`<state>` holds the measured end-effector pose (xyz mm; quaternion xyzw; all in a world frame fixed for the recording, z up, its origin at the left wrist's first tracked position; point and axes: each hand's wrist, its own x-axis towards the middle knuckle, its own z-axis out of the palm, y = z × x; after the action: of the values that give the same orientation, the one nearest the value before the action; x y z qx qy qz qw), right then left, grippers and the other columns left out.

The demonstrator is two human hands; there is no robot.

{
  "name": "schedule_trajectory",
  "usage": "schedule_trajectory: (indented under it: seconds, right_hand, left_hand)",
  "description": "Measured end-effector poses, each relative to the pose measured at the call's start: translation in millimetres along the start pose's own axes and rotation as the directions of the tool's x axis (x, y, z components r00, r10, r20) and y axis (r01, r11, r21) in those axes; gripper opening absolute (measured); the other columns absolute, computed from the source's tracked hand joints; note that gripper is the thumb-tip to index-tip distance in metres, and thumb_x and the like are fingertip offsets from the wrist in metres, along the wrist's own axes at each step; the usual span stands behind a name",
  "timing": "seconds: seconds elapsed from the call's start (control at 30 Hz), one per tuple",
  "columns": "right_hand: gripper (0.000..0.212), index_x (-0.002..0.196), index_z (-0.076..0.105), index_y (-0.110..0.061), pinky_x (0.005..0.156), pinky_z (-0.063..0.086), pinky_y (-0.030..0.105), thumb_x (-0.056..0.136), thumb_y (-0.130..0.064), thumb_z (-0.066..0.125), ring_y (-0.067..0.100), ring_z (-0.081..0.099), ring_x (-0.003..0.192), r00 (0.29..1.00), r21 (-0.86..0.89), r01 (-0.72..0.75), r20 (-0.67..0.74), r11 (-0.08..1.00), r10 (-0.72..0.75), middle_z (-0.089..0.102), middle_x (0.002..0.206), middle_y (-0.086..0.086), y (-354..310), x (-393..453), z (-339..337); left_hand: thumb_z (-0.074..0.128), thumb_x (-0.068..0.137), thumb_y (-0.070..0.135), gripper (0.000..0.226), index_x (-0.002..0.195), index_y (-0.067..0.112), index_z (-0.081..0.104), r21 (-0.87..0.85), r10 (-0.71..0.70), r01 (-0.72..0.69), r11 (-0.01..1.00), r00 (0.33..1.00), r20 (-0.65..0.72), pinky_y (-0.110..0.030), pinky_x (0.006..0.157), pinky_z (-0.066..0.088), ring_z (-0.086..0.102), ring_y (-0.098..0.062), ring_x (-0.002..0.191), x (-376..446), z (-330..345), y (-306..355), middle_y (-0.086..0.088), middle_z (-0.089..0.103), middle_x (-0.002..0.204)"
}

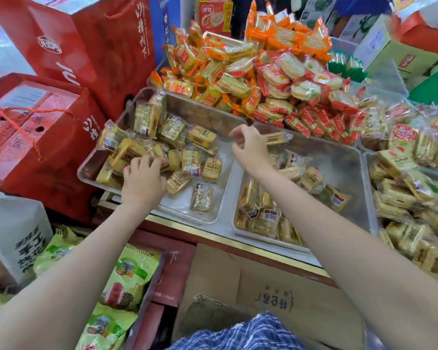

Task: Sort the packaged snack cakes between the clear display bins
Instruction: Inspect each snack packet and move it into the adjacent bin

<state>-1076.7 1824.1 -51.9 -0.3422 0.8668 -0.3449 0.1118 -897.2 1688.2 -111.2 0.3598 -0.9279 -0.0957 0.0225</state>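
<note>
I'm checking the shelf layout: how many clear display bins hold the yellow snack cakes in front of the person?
3. The left bin under the left hand, the middle bin below the right hand, and the right bin, cut off by the frame edge; more may lie beyond.

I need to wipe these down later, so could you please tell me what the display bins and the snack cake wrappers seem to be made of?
The left bin and middle bin look like clear, glossy rigid plastic: the surface under them shows through. The snack cake wrappers appear to be thin clear plastic film, crinkled and shiny, with printed labels.
</note>
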Motion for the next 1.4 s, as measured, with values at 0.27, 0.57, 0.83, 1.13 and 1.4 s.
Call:
schedule_trajectory:
  seconds: [0.27, 0.57, 0.83, 1.13, 1.4]
  right_hand:
    - [0.101, 0.150, 0.006, -0.039, 0.099, 0.043, 0.050, 0.081, 0.017, 0.053, 0.048, 0.018, 0.139, 0.867, -0.500, 0.199, 0.490, 0.843, 0.086, 0.001, 0.159, 0.007, 20, 100, 95]
    - [0.098, 0.151, 0.013, -0.028, 0.095, 0.045, 0.041, 0.078, -0.001, 0.071, 0.039, 0.035, 0.135, 0.869, -0.466, 0.178, 0.488, 0.867, 0.084, 0.023, 0.154, 0.014, 33, 108, 102]
    - [0.093, 0.147, 0.020, -0.025, 0.093, 0.046, 0.035, 0.075, -0.018, 0.078, 0.021, 0.048, 0.116, 0.896, -0.227, 0.295, 0.402, 0.928, -0.187, 0.043, 0.134, 0.005, -13, 29, 20]
    - [0.088, 0.147, 0.022, -0.020, 0.083, 0.049, 0.035, 0.077, -0.013, 0.075, 0.023, 0.050, 0.101, 0.912, -0.198, 0.309, 0.338, 0.930, -0.231, 0.041, 0.124, 0.009, -13, -41, -9]
    - [0.093, 0.150, 0.017, -0.025, 0.086, 0.051, 0.040, 0.078, -0.010, 0.074, 0.025, 0.053, 0.102, 0.893, -0.186, 0.319, 0.386, 0.929, -0.230, 0.038, 0.129, 0.009, -10, -49, -10]
  left_hand:
    - [0.053, 0.087, 0.018, 0.040, 0.126, 0.013, 0.051, 0.042, -0.032, 0.034, 0.999, 0.998, -0.051, -0.045, 0.102, 0.027, 0.037, -0.031, 0.120, 4, 17, -3, -0.011, 0.044, 0.130]
    - [0.051, 0.087, 0.017, 0.039, 0.126, 0.013, 0.050, 0.075, -0.038, 0.042, 0.996, 0.997, -0.064, -0.044, 0.104, 0.028, 0.037, -0.031, 0.121, 7, 21, 0, -0.011, 0.044, 0.130]
    - [0.051, 0.089, 0.018, 0.039, 0.127, 0.010, 0.051, -0.040, -0.036, 0.036, 0.999, 0.999, -0.005, -0.044, 0.105, 0.028, 0.034, -0.032, 0.123, 2, 9, 0, -0.012, 0.042, 0.132]
    - [0.063, 0.090, 0.031, 0.039, 0.122, 0.012, 0.051, -0.848, 0.138, 0.193, 0.493, 0.945, 0.295, -0.019, 0.081, 0.046, 0.057, -0.011, 0.100, -20, -36, 51, 0.000, 0.059, 0.111]
    - [0.070, 0.083, 0.004, 0.058, 0.131, 0.014, 0.039, -0.830, 0.173, 0.210, 0.516, 0.924, 0.341, -0.014, 0.068, 0.048, 0.061, -0.010, 0.081, -36, -35, 50, 0.002, 0.052, 0.118]
